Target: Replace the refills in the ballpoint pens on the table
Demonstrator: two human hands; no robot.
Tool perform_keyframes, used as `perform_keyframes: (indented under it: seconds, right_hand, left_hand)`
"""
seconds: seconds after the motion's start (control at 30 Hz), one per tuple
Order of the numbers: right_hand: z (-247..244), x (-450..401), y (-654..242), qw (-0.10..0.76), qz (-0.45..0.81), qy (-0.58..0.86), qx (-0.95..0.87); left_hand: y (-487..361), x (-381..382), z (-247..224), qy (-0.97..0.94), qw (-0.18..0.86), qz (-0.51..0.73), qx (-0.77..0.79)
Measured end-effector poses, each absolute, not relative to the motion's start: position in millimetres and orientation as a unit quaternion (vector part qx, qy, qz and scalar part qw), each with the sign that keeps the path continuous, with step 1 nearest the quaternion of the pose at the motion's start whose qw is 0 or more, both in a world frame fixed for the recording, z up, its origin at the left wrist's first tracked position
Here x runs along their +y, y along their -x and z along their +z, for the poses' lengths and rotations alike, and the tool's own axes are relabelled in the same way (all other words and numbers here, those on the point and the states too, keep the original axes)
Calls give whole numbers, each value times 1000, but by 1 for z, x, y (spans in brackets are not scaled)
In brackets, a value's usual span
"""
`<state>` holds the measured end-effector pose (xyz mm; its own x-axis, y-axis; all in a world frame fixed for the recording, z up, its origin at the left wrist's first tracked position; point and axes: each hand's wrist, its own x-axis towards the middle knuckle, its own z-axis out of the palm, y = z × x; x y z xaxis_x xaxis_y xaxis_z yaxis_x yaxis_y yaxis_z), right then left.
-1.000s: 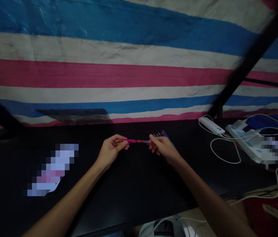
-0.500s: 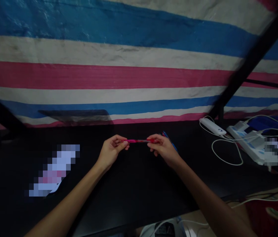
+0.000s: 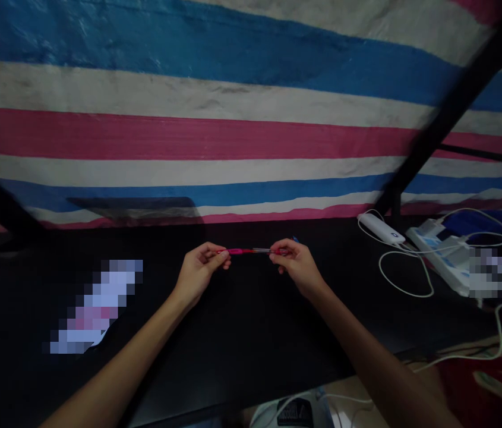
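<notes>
Left hand [image 3: 199, 267] and right hand [image 3: 299, 266] are pinching a slim pink-and-clear, probably plastic pen [image 3: 237, 251] over the black flat table [image 3: 251, 339]; they seem to be steadying it; next move is needing even grip.

Improvised nook, probably in a home or dormitory; which, unclear. Striped sheet [image 3: 188, 137] at back; black desk [image 3: 251, 333]; dark slanting bar [image 3: 447, 113]; loaded power strip [image 3: 440, 267].

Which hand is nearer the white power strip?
Right. The right hand is left of the power strip, across a gap; the left hand is farther left.
</notes>
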<state>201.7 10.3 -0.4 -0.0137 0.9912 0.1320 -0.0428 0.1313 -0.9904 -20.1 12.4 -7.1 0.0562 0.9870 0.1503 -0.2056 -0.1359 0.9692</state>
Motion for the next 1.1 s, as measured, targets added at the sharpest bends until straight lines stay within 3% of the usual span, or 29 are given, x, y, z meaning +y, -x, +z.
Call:
perform_keyframes:
  seconds: [0.2,0.5,1.1]
  right_hand:
    - [4,10,-205,554,551,432,-450]
    - [9,22,-221,649,625,337,-273]
    - [7,21,-216,644,642,318,-270]
  left_hand:
    - [20,12,-1,-459,554,582,380]
    - [27,16,5,-406,550,634,363]
    - [24,15,2,-442,551,607,364]
